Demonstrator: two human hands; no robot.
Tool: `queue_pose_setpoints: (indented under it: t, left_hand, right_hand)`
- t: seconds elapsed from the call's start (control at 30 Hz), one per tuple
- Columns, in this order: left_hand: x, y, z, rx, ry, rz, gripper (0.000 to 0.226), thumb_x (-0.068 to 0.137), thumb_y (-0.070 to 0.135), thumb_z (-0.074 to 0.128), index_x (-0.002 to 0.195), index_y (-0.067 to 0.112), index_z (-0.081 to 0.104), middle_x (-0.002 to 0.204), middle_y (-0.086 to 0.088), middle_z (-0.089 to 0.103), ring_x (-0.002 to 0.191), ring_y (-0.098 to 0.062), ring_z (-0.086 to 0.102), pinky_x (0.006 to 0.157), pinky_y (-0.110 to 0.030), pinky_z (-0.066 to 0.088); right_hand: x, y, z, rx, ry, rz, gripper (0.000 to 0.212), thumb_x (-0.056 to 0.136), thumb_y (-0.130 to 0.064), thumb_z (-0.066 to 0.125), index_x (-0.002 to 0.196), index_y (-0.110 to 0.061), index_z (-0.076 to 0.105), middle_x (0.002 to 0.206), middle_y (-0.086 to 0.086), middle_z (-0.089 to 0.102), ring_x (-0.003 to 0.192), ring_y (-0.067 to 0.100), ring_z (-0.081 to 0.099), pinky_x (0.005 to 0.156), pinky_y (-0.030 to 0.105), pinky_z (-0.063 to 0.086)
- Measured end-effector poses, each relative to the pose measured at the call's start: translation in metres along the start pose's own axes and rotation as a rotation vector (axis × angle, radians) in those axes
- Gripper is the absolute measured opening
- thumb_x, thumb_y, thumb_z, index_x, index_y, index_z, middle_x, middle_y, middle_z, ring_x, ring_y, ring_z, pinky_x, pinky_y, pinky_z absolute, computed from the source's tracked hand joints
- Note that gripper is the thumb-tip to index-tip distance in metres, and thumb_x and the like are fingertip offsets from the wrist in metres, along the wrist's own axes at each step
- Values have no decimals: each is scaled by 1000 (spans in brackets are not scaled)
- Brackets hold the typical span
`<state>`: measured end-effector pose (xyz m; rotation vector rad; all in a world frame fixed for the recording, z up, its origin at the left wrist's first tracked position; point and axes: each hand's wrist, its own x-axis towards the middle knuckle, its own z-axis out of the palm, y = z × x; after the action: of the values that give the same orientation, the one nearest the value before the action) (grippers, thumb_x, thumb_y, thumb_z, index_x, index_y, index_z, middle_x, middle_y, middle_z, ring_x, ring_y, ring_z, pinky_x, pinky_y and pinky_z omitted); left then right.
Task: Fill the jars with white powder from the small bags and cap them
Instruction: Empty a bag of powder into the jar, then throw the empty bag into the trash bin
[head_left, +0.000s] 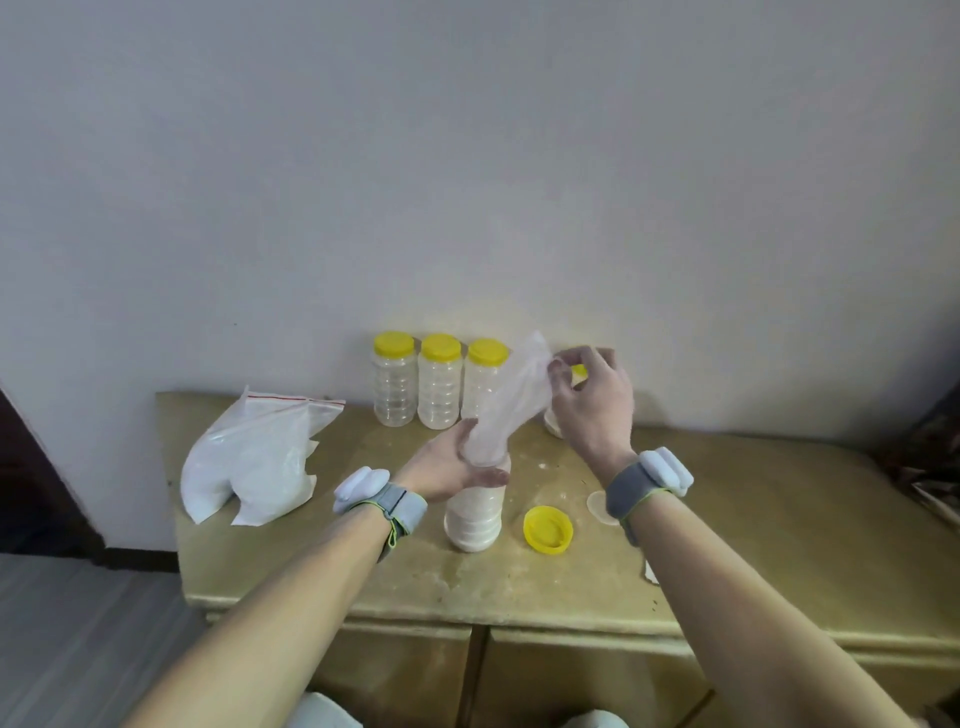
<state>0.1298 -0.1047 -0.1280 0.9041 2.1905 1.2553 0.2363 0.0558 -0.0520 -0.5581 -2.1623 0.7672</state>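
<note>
On the tan counter (779, 519), our left grip (449, 467) clasps a powder-filled clear plastic jar (475, 519) by its neck. Our right grip (592, 400) pinches a clear plastic bag (511, 400) upended over it.

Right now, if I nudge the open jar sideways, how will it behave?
Jar looks nearly full of powder, so probably heavy for its size. Tall and narrow, so a high push may tip it. Its lid lies beside it and a bag is held at its mouth, so tipping would likely spill.
</note>
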Motion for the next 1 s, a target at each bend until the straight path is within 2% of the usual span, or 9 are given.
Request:
queue_pose_setpoints:
  t: [0.1,0.2,0.33,0.47,0.67,0.73,0.87,0.93,1.0]
  left_hand:
    - [0,-1,0,-20,-14,-6,83,65,41,92,137,33,51,130,11,62,123,-13,56,108,-37,43]
    - [0,0,-1,-15,-9,-19,92,59,49,92,139,34,50,129,11,63,121,-14,57,108,-39,44]
    - [1,-1,-2,-13,-19,-27,96,53,51,93,138,33,52,126,13,65,120,-12,58,107,-39,46]
    - [1,-1,-7,-50,-1,-54,98,42,54,91,130,30,56,124,12,66,116,-9,61,106,-33,47]
    - [0,3,-11,-123,29,-8,73,64,23,95,125,29,55,117,16,66,111,-2,61,95,-21,48]
    - [0,6,-10,-112,54,9,64,66,25,94,117,34,56,114,17,67,109,-2,63,96,-23,50]
    - [4,21,-6,-19,195,28,69,64,47,85,125,31,58,115,12,69,108,-9,65,98,-33,52]
    - [5,28,-6,20,261,33,58,63,50,78,117,33,64,110,12,72,105,-10,67,96,-33,53]
    - [5,36,-6,74,302,39,53,69,47,77,119,31,66,108,11,73,104,-11,67,91,-30,53]
  right_hand:
    - [-4,4,4,-60,-265,-88,7,91,-25,63,92,-26,70,108,-4,61,96,18,59,86,30,45]
    - [0,4,2,60,6,1,9,92,-24,60,94,-22,69,104,-4,60,84,14,58,84,28,44]
    - [-3,8,2,30,-326,64,6,90,-21,64,87,-24,67,97,0,69,91,18,63,77,24,44]
    - [-2,27,1,333,106,423,19,86,-41,57,86,-23,63,86,1,73,81,25,69,84,43,56]
    - [-34,57,18,508,83,696,14,89,-24,60,94,-11,65,70,4,70,54,13,64,76,46,61]
    - [-45,64,23,506,51,748,11,92,-20,61,93,-9,63,73,6,68,56,17,64,71,44,62]
    - [-61,72,27,461,-59,784,10,95,-21,63,89,-13,60,83,6,66,60,17,66,51,28,55]
    - [-67,76,29,410,-161,773,10,95,-24,64,91,-15,61,88,6,67,65,15,66,56,30,56]
    - [-70,80,28,306,-222,727,15,92,-28,66,101,-16,62,101,3,67,83,18,66,78,39,58]
